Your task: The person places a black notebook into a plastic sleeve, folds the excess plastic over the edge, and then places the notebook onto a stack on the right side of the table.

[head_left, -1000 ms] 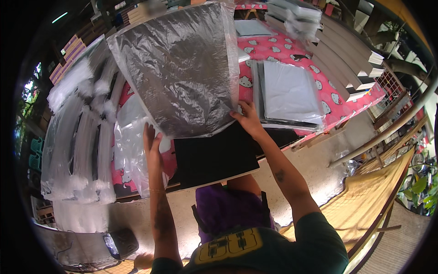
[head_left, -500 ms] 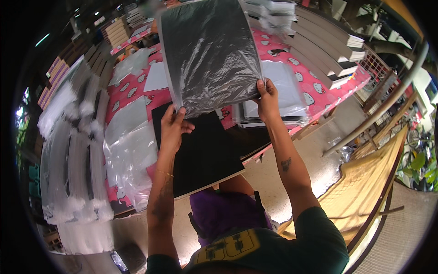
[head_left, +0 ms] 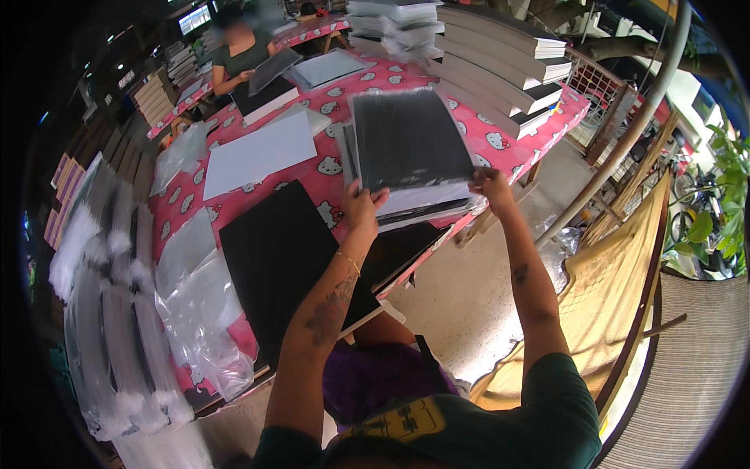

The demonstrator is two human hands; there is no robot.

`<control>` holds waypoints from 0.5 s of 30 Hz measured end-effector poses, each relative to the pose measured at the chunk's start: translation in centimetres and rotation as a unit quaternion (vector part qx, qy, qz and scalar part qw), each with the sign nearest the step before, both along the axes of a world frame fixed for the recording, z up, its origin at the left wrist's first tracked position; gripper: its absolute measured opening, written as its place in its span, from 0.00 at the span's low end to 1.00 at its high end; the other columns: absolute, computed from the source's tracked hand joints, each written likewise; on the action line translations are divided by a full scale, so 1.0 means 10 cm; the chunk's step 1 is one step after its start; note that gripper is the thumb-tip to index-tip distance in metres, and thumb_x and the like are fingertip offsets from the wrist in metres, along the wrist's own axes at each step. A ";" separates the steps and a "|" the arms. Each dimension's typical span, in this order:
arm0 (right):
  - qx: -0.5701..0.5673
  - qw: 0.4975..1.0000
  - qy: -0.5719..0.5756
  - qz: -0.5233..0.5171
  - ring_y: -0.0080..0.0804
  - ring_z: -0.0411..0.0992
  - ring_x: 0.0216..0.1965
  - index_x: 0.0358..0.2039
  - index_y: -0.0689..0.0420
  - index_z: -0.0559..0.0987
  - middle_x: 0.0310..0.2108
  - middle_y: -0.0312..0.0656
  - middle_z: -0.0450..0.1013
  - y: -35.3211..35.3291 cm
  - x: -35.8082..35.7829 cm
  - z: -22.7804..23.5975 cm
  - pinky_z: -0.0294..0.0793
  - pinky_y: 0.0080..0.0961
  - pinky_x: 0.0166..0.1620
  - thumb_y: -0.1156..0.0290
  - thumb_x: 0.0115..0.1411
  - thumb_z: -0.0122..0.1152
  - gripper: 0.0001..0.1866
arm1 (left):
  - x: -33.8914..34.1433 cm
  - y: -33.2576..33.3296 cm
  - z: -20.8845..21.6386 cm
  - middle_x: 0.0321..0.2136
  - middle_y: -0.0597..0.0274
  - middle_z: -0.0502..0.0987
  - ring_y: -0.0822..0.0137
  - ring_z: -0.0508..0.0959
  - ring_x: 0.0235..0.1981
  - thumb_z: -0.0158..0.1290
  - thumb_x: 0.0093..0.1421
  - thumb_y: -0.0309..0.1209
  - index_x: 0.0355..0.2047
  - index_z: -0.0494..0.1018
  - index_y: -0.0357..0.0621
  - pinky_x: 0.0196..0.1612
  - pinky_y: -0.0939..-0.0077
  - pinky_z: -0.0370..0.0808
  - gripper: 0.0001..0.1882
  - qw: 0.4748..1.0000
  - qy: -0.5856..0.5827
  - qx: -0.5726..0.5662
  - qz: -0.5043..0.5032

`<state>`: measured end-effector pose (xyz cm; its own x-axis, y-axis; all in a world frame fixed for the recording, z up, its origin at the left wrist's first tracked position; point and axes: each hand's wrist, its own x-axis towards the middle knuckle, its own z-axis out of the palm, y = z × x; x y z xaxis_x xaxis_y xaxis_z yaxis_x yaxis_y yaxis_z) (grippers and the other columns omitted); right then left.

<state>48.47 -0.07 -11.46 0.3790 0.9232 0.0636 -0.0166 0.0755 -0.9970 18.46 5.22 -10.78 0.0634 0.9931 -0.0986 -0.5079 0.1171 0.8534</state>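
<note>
Both of my hands are at the near corners of a black sheet in a clear plastic sleeve. My left hand is closed on the near left corner, and my right hand pinches the near right one. The sleeved sheet lies over a stack of plastic-wrapped sheets, whose pale and dark edges show below it. Left of my left forearm is a large black board with a pale near edge. Beyond the board, a white sheet lies on the pink patterned tablecloth.
Loose clear plastic sleeves lie at the table's left. Plastic-wrapped stacks stand left of them. Thick black-covered blocks are piled at the far right, near a slanting pole. Across the table a person handles a dark sheet.
My hands have lowered the sleeved black sheet from up in front of me and to the right, onto the wrapped stack. The white sheet and the person beyond now show fully.
</note>
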 end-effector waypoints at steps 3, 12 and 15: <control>0.104 0.812 -0.567 -0.091 0.48 0.75 0.34 0.46 0.67 0.74 0.35 0.52 0.74 -0.22 -0.07 -0.18 0.77 0.30 0.39 0.67 0.52 0.65 0.23 | -0.11 -0.10 -0.13 0.39 0.44 0.70 0.52 0.80 0.30 0.38 0.60 0.16 0.60 0.49 0.37 0.40 0.62 0.81 0.27 0.998 0.057 -0.038 -0.005; 0.035 0.928 -0.303 -0.216 0.37 0.75 0.30 0.25 0.66 0.75 0.30 0.47 0.74 -0.49 -0.35 -0.45 0.72 0.29 0.33 0.71 0.45 0.71 0.14 | -0.23 -0.32 -0.13 0.39 0.45 0.73 0.48 0.75 0.40 0.57 0.53 0.31 0.46 0.74 0.43 0.42 0.58 0.72 0.19 0.702 0.669 0.244 0.001; -0.002 0.889 -0.360 -0.283 0.37 0.74 0.33 0.28 0.64 0.76 0.30 0.48 0.74 -0.49 -0.39 -0.47 0.71 0.30 0.36 0.70 0.47 0.70 0.13 | -0.23 -0.31 -0.16 0.39 0.44 0.73 0.47 0.74 0.42 0.57 0.53 0.33 0.45 0.75 0.45 0.44 0.56 0.71 0.18 0.701 0.669 0.248 0.000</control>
<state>44.54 -4.99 -16.15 0.6452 0.5979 0.4757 0.6661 -0.1351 -0.7335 16.14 2.15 -12.42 0.2444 0.9261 0.2875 0.7853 -0.3630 0.5015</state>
